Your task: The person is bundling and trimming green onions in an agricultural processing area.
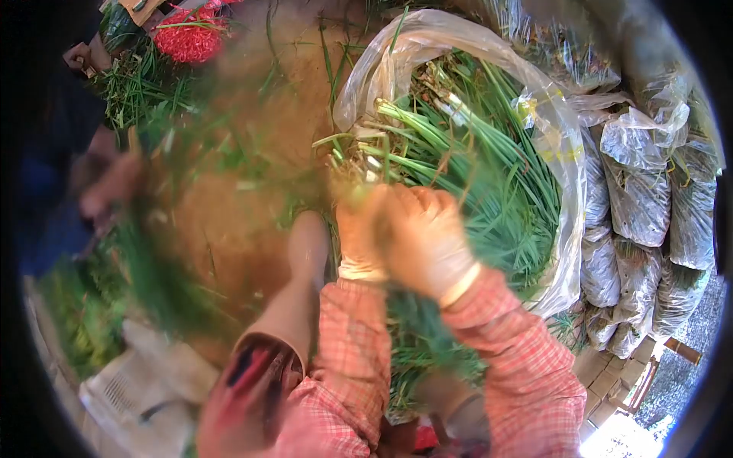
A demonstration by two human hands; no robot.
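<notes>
My left hand (357, 237), in a pale orange glove, is closed around a bunch of green onions (369, 164), whose pale root ends poke out above the fingers. Pressed up beside it is my right hand (429, 240), also gloved and blurred by motion. Its fingers are curled in, and what lies inside them is hidden. Just past both hands, a large clear plastic bag (565, 206) stands with its mouth wide, full of green onions (489, 137) lying lengthwise. More green leaves (420, 336) show below my forearms.
Filled plastic bags (637, 198) are stacked at the right. A person's hand (111, 187) is at the left, near blurred greens. A red mesh bundle (191, 34) lies at upper left, a whitish sack (145, 382) at lower left. My boot (308, 248) stands on brown ground (214, 221).
</notes>
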